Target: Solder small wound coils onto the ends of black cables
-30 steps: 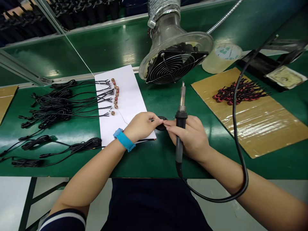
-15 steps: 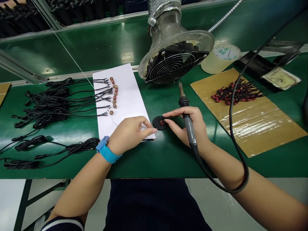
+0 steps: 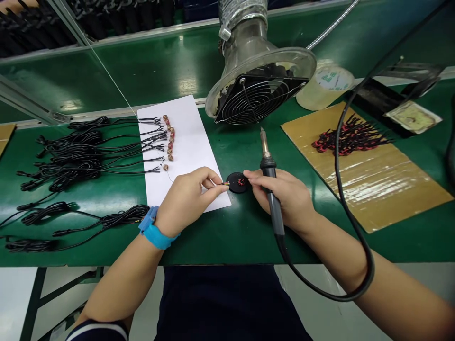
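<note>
Between the thumb and fingertips of my left hand (image 3: 194, 192) is a thin cable end (image 3: 225, 183), its small coloured wire tips pointing right. Those tips reach the left edge of a black disc (image 3: 234, 188) lying on the green bench. A ring of red marks, perhaps component ends, shows on the disc. My right hand (image 3: 291, 196) is closed around the grey handle of a soldering iron (image 3: 276, 215), whose metal tip points up and away. Its thumb and index fingertips come together at the disc's right edge; whether they touch it I cannot tell.
Coiled black cables (image 3: 76, 156) lie left, their ends on a white sheet (image 3: 190, 137) beside small copper coils (image 3: 171, 137). A fan hood (image 3: 261, 90) hangs ahead. Red-and-black parts (image 3: 350, 137) rest on brown board (image 3: 387, 189). Behind them stand a tape roll (image 3: 325, 85) and sponge holder (image 3: 414, 116).
Coloured wire tips now show at my left fingertips, against the disc. My right fingers have drawn together and shifted slightly right, and the soldering iron's upper end has swung a little left.
</note>
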Demonstrator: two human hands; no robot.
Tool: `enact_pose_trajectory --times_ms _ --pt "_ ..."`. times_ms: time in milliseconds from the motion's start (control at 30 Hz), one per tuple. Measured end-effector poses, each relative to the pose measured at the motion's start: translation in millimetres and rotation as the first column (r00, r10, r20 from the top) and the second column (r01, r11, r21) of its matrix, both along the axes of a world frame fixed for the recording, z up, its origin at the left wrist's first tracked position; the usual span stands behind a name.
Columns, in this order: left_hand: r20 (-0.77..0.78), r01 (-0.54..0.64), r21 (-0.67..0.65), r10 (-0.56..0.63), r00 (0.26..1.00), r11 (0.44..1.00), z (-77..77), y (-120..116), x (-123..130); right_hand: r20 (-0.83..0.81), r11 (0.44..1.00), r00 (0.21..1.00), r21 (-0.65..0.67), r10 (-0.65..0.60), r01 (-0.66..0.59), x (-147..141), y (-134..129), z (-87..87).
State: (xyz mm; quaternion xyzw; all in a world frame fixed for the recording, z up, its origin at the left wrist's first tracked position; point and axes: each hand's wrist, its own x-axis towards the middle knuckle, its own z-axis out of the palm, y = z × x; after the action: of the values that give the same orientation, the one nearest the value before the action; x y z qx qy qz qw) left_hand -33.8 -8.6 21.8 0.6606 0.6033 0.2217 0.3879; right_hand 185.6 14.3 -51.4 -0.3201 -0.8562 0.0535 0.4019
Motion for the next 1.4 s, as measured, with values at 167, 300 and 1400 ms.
enact_pose_trajectory --times_ms 167,300,1400 --pt "0.143 -0.071 -0.045 0.076 0.987 0.996 5.7 -3.5 -0.6 -0.15 0.997 0.986 -0.051 -0.072 0.065 -12.2 -6.9 27.0" --pt "0.26 -0.035 -0.111 0.063 0.963 0.993 8.3 -5.3 -3.2 -0.278 0.972 0.959 -0.234 -0.053 -0.014 -27.9 -16.3 46.5" --pt "0.544 -0.108 0.183 -0.009 0.839 0.977 -3.4 -11.0 9.2 -0.527 0.923 0.839 -0.376 -0.138 -0.084 -54.7 -32.5 70.9"
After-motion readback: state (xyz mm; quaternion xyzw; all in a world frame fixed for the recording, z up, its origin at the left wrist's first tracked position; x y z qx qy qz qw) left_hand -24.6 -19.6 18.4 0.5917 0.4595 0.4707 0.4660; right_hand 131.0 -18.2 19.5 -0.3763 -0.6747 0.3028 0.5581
